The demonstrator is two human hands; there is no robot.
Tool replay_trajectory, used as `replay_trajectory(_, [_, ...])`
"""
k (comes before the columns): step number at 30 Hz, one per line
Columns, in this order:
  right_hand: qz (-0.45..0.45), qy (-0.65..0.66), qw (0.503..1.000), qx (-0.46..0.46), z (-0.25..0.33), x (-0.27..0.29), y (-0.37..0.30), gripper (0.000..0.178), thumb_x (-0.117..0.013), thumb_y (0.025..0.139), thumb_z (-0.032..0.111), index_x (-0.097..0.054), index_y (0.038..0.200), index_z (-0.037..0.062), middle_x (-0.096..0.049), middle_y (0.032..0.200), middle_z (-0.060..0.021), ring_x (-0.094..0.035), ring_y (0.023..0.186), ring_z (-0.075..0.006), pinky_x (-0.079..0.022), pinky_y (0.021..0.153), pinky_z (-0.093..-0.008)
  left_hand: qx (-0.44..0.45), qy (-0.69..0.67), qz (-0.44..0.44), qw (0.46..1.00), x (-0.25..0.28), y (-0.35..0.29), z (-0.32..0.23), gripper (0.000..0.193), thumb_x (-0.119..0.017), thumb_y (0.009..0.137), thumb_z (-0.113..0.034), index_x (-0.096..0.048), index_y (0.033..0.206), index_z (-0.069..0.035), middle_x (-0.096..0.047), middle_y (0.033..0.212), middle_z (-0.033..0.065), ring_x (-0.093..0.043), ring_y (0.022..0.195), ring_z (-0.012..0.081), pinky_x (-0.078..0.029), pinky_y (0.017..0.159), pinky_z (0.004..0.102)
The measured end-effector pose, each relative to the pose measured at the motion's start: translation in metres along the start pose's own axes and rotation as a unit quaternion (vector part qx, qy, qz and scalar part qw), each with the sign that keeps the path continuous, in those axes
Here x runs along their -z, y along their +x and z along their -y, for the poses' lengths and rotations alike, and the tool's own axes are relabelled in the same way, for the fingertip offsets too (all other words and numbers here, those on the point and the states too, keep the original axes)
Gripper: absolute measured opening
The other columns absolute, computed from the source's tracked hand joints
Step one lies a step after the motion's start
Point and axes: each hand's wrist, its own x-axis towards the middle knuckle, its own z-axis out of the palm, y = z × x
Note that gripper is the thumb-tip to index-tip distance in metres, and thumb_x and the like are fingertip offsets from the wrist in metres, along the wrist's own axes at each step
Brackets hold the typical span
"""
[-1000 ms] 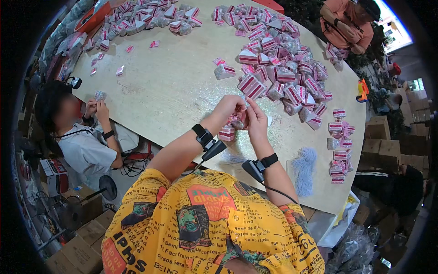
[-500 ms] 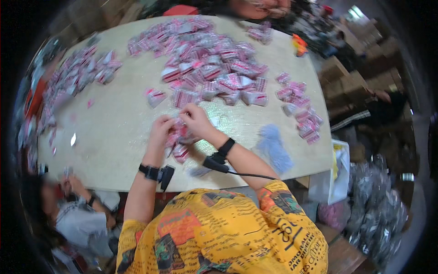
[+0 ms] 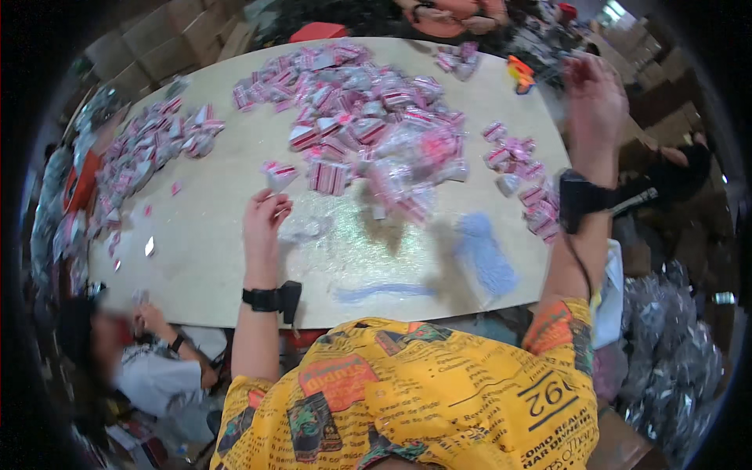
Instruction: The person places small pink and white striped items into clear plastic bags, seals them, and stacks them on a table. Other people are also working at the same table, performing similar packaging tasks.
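My left hand (image 3: 267, 218) hovers over the near side of the table, its fingers loosely bent and slightly apart with nothing visible in them. Just beyond its fingertips lies a small pink-striped clear packet (image 3: 280, 175). My right hand (image 3: 597, 98) is raised past the table's right edge, blurred, its fingers apart and seemingly holding nothing. A smeared cluster of clear pink packets (image 3: 407, 168) appears to be in the air before the large packet heap (image 3: 345, 86), with a shadow below. Light blue strands (image 3: 484, 254) lie in a bundle at right, and a thinner bunch of strands (image 3: 384, 291) lies near the front edge.
More packets form a left pile (image 3: 157, 141) and a right row (image 3: 523, 180) on the pale table (image 3: 211, 258). An orange-yellow object (image 3: 520, 74) sits at the far right edge. A co-worker (image 3: 157, 368) sits at left; another person (image 3: 450, 17) is across the table. Grey plastic bags (image 3: 666, 352) stand right.
The packets that were between my hands are now a blurred cluster farther away, near the heap. My right hand has swung up and far right; my left hand stays about where it was.
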Motion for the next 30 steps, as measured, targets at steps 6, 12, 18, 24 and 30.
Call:
replay_trajectory(6, [-0.176,-0.256,0.944,0.108,0.039,0.05,0.001,0.013,-0.051,0.09,0.008,-0.053,0.096,-0.0042,-0.062,0.089,-0.0129,-0.063,0.081,-0.0205,-0.051,0.071,-0.028,0.025,-0.029,-0.054,0.998,0.014,-0.013,0.013,0.021,-0.05,0.086,-0.007,-0.047,0.105,0.002,-0.058,0.086,0.0121,-0.059,0.077,0.0196,-0.05,0.074,0.0296])
replay_trajectory(12, [-0.211,-0.415,0.882,-0.079,-0.08,0.203,-0.051,0.014,-0.055,0.088,0.012,-0.058,0.093,-0.0011,-0.063,0.082,-0.0073,-0.059,0.069,-0.0124,-0.045,0.055,-0.0224,0.069,0.0,-0.077,0.995,0.022,-0.016,0.022,0.019,-0.049,0.086,-0.007,-0.049,0.103,0.002,-0.059,0.083,0.0116,-0.06,0.071,0.0186,-0.051,0.066,0.0259])
replay_trajectory(18, [-0.173,-0.6,0.698,-0.351,-0.209,0.303,-0.143,0.023,-0.059,0.082,0.018,-0.06,0.096,-0.0004,-0.063,0.073,-0.0084,-0.057,0.056,-0.0159,-0.045,0.05,-0.0293,0.143,0.05,-0.074,0.986,0.039,-0.012,0.038,0.018,-0.049,0.085,-0.006,-0.051,0.1,0.003,-0.06,0.081,0.0109,-0.059,0.069,0.0161,-0.049,0.063,0.0246])
replay_trajectory(24, [0.237,-0.584,0.771,-0.095,-0.289,-0.021,-0.135,0.049,-0.063,0.066,0.004,-0.054,0.114,0.0069,-0.052,0.115,-0.0184,-0.047,0.11,-0.0343,-0.039,0.093,-0.039,0.234,0.054,-0.054,0.969,0.061,-0.018,0.073,0.015,-0.051,0.085,-0.008,-0.052,0.098,0.001,-0.06,0.082,0.0094,-0.059,0.068,0.0143,-0.05,0.064,0.0244])
replay_trajectory(30, [0.574,-0.612,0.527,0.132,-0.371,-0.163,-0.176,0.042,-0.05,0.083,0.018,-0.047,0.124,0.0244,-0.036,0.138,-0.0095,-0.027,0.131,-0.0307,-0.022,0.103,-0.0545,0.282,0.052,0.0,0.958,0.061,-0.019,0.086,0.012,-0.052,0.085,-0.009,-0.054,0.096,-0.003,-0.061,0.083,0.007,-0.06,0.072,0.0145,-0.051,0.067,0.0273])
